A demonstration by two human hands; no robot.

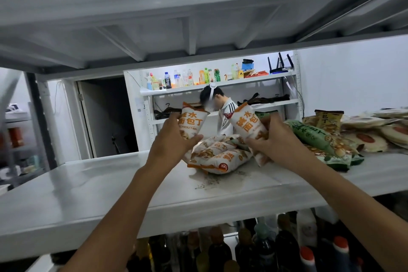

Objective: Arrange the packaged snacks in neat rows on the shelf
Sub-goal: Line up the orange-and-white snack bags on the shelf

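two orange packets [192,120] [247,125], seemingly croutons, aloft

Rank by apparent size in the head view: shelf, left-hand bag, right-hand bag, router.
1. shelf
2. left-hand bag and right-hand bag: they look alike, so unranked
3. router, though distance shrinks it

both hands [174,139] [276,139] each grip an orange-white snack bag [193,120] [247,122] above the shelf [110,183].

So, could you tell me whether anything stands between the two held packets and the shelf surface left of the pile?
Nothing visible does. The left hand holds the left packet and the right hand the right packet, both above the pile; the shelf to its left shows nothing in the path.
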